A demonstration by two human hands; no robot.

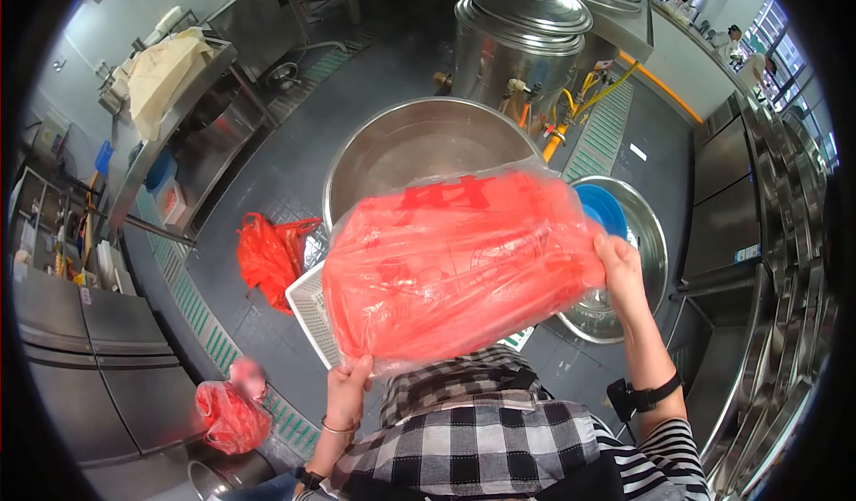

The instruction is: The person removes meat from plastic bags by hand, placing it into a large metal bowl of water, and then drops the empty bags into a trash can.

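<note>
A large clear plastic bag full of red plastic bags [455,269] is stretched out in front of me, with dark red print near its top edge. My left hand [349,385] pinches its lower left corner. At the right edge, my right hand [618,265] grips the same pack, thumb and fingers closed on the plastic. Behind the pack stands a wide steel tub [392,135], its front part hidden. A white perforated basket [312,309] shows partly under the pack's left side.
A steel basin [655,251] with a blue bowl [604,207] sits at right. Red bags [267,256] and another red bag [234,416] lie left on the floor. A lidded steel pot [517,55] with yellow hoses [584,100] stands behind. Drain grates [192,296] cross the floor.
</note>
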